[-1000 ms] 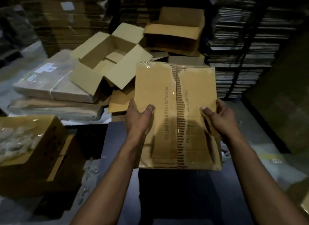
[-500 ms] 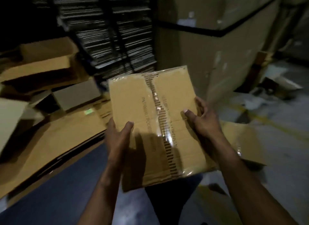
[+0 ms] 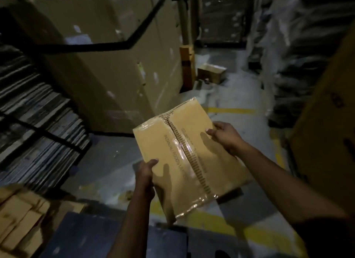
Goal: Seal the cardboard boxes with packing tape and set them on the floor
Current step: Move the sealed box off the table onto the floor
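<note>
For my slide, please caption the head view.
Both hands, left and right, hold a taped cardboard box above the floor.

Box (image 3: 189, 156): underside and far sides hidden; the print beside the tape seam is too blurred to read fully. Left hand (image 3: 145, 173): only the thumb shows on the top face, the fingers are hidden under the box's near-left edge. Right hand (image 3: 225, 137): thumb on top, fingers hidden behind the right edge. Both arms cut off by the bottom edge of the picture. Whether the box touches the floor (image 3: 230, 96) cannot be told. Small carton (image 3: 211, 72) far back is blurred, contents unclear. Stacked flat cardboard (image 3: 38, 135) at left is smeared and cut by the left edge. Dark wrapped stacks (image 3: 307, 46) at right are too dim to identify.
</note>
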